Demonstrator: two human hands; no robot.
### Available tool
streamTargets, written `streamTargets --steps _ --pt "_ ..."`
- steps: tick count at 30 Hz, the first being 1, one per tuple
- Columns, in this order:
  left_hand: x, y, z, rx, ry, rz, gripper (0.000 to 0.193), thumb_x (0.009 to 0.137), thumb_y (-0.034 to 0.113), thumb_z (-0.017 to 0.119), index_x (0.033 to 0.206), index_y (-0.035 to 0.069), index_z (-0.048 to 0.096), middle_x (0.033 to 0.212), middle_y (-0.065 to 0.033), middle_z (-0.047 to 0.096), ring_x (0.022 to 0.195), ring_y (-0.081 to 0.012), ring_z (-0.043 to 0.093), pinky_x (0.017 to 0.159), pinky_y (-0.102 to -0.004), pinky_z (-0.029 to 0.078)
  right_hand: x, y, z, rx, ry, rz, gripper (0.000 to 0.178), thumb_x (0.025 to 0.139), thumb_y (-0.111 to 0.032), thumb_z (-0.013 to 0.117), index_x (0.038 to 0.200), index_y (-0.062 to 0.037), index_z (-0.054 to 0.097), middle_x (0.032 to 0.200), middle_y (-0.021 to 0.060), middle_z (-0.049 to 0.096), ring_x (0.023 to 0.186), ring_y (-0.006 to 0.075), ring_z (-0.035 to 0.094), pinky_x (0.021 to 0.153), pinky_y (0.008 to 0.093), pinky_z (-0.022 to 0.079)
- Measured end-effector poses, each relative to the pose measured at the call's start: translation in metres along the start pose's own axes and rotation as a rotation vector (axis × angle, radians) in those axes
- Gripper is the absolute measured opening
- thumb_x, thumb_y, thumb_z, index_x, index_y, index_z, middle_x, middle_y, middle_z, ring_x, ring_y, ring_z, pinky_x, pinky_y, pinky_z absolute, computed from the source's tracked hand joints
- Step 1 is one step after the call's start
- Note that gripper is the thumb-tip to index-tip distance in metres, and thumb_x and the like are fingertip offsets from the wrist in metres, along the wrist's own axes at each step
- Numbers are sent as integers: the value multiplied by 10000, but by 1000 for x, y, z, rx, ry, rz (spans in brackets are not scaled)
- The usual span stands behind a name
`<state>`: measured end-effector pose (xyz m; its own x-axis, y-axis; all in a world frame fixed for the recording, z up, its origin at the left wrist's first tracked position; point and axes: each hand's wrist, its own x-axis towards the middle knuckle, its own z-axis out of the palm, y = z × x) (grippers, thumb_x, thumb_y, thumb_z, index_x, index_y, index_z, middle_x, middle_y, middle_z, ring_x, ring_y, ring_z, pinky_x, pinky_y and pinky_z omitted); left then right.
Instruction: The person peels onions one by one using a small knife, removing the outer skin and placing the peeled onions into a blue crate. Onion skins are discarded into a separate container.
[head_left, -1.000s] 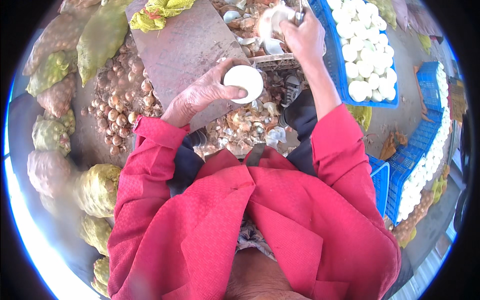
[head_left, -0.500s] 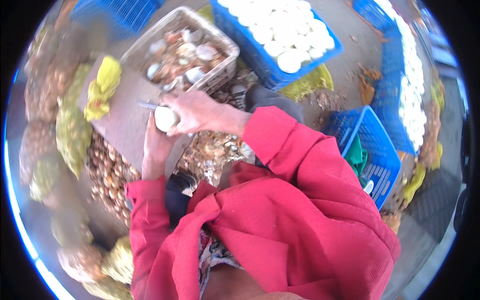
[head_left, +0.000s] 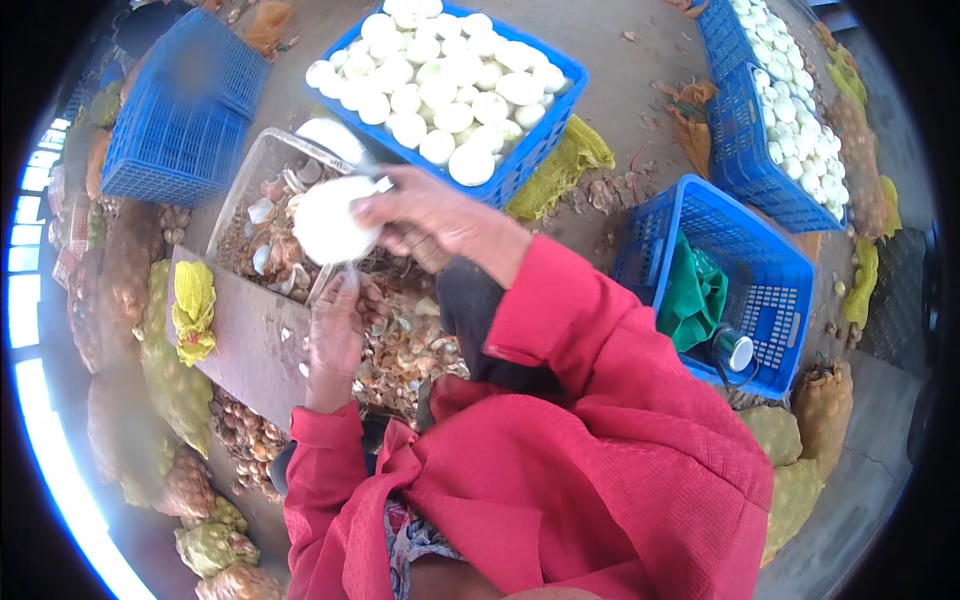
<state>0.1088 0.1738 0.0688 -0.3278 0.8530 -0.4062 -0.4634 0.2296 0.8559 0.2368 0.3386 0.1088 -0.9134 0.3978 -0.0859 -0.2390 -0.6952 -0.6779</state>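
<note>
My right hand is closed on a large white peeled onion, its thumb pressed against the onion's side. A small shiny piece of metal shows at its fingers, probably part of a knife. Just beyond is a blurred white shape that I cannot make out. My left hand is below the onion, fingertips drawn together near a thin pale strip; what it grips is unclear. Beneath the hands stand a pale crate of peelings and a board with a yellow net bag on it.
A blue crate heaped with peeled onions stands ahead. More filled blue crates are at the far right. A blue basket holds green cloth and a flask. Empty-looking blue crates stand far left, near sacks of onions. Peelings cover the floor.
The view has swung, so the crates appear shifted. My right hand has lifted the onion up and away from my left hand, above the crate of peelings.
</note>
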Motion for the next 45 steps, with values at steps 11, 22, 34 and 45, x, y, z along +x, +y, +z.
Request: streamTargets --steps 11,22,34,45 --pt "-18 -78 -42 102 316 -202 108 867 145 518 920 51 524 744 -45 577 621 -139 584 552 -221 469 -5 -94 -191 -46 562 -280 336 735 -290 689 906 -62 510 707 24 537 485 76 459 391 197 378" --pt "49 24 56 323 1 227 394 839 145 534 1184 -25 448 1058 -95 549 750 -104 531 655 -230 422 -3 -74 -136 62 242 -352 385 786 -319 631 989 -30 477 775 65 527 557 108 476 436 233 403" --pt "80 24 124 338 -291 130 168 885 188 497 795 46 498 585 10 460 501 -63 423 461 -200 332 -42 -39 -91 -14 359 -422 451 760 -223 664 1089 -10 443 715 17 518 542 81 502 436 203 415" --pt "-8 -50 -30 929 236 -68 142 829 78 525 957 21 503 724 -77 565 614 -131 538 513 -255 424 -56 -72 -191 -118 672 -504 296 793 -288 621 924 -54 495 702 23 509 533 87 475 421 223 394"
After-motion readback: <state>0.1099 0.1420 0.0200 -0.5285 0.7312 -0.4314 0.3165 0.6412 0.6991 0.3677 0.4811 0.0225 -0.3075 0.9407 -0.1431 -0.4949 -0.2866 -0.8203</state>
